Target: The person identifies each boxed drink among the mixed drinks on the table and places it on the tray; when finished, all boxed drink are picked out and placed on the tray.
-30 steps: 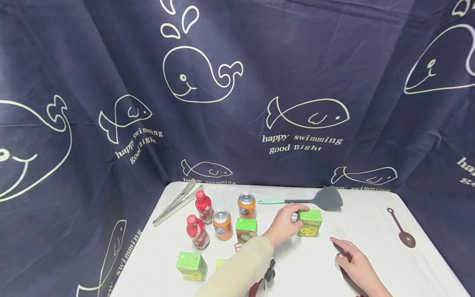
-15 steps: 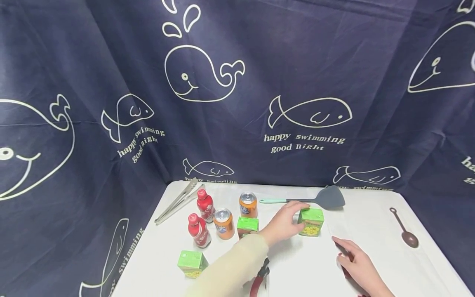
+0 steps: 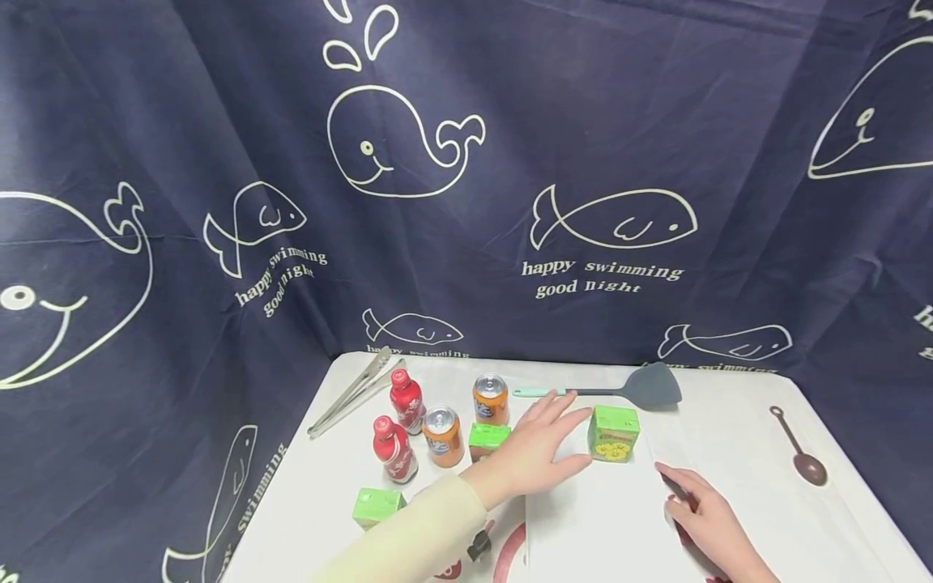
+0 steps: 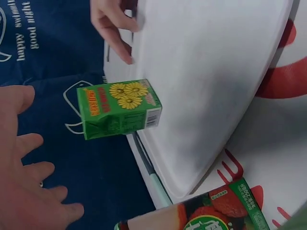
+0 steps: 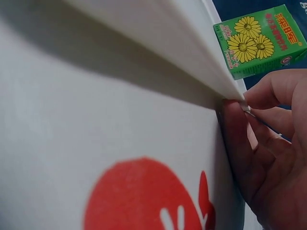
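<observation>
A green drink carton with yellow flowers stands on the far part of a white board. My left hand is just left of that carton, fingers spread, holding nothing. At the board's right edge my right hand pinches the rim between thumb and fingers; the right wrist view shows a shadowed gap beneath the board. Another green carton is partly hidden behind my left hand in the head view.
Two red bottles, two orange cans, metal tongs and a third green carton are on the left. A grey spatula lies behind the board, a brown spoon to the right. A dark curtain hangs behind.
My left hand has let go of the flowered carton and moved left, its fingers spreading. The carton has stayed on the board, and my right hand keeps its place at the edge.
</observation>
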A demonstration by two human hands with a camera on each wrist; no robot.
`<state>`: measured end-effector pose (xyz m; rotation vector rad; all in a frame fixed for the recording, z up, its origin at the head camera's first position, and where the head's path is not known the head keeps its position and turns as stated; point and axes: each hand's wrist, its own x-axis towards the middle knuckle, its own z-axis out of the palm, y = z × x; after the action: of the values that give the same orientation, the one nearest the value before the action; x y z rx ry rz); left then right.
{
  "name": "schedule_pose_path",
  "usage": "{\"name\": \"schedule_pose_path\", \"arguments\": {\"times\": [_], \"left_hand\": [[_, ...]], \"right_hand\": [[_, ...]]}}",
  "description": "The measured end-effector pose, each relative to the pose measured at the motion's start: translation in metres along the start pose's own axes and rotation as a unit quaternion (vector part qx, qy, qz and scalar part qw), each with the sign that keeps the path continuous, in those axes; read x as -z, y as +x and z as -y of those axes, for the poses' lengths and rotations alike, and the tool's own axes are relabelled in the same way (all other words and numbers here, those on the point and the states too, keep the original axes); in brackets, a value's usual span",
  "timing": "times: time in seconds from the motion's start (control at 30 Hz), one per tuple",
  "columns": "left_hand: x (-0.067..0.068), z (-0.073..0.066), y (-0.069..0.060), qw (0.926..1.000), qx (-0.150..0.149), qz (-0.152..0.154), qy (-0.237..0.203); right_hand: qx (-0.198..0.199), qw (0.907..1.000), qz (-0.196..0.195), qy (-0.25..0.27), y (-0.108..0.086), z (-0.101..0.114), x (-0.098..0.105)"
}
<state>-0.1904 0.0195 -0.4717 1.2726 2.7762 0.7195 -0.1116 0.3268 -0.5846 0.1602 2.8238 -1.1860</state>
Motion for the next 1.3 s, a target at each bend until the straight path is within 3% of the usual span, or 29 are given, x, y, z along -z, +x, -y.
{"name": "schedule_pose_path", "arguments": {"times": [0.23, 0.43, 0.57, 0.73, 1.07, 1.3], "left_hand": [[0.013, 0.004, -0.015, 0.9998, 0.013, -0.01, -0.01], [0.024, 0.012, -0.03, 0.9994, 0.006, -0.031, 0.012], [0.027, 0.019, -0.041, 0.999, 0.006, -0.034, 0.029], [0.027, 0.03, -0.057, 0.999, 0.014, -0.04, 0.016], [0.038, 0.044, -0.093, 0.9964, 0.036, -0.075, -0.019], [0.048, 0.054, -0.126, 0.9941, 0.067, -0.076, -0.038]], "right_hand": [[-0.006, 0.9999, 0.003, -0.008, 0.001, 0.001, 0.001], [-0.009, 0.9999, 0.007, -0.005, 0.001, 0.001, 0.0], [-0.012, 0.9999, 0.003, 0.002, 0.001, 0.001, -0.001], [-0.006, 1.0, -0.003, -0.004, 0.0, 0.0, -0.001], [-0.002, 0.9998, 0.008, -0.016, 0.002, -0.001, -0.002], [0.005, 0.9994, 0.009, -0.034, 0.004, -0.004, 0.001]]}}
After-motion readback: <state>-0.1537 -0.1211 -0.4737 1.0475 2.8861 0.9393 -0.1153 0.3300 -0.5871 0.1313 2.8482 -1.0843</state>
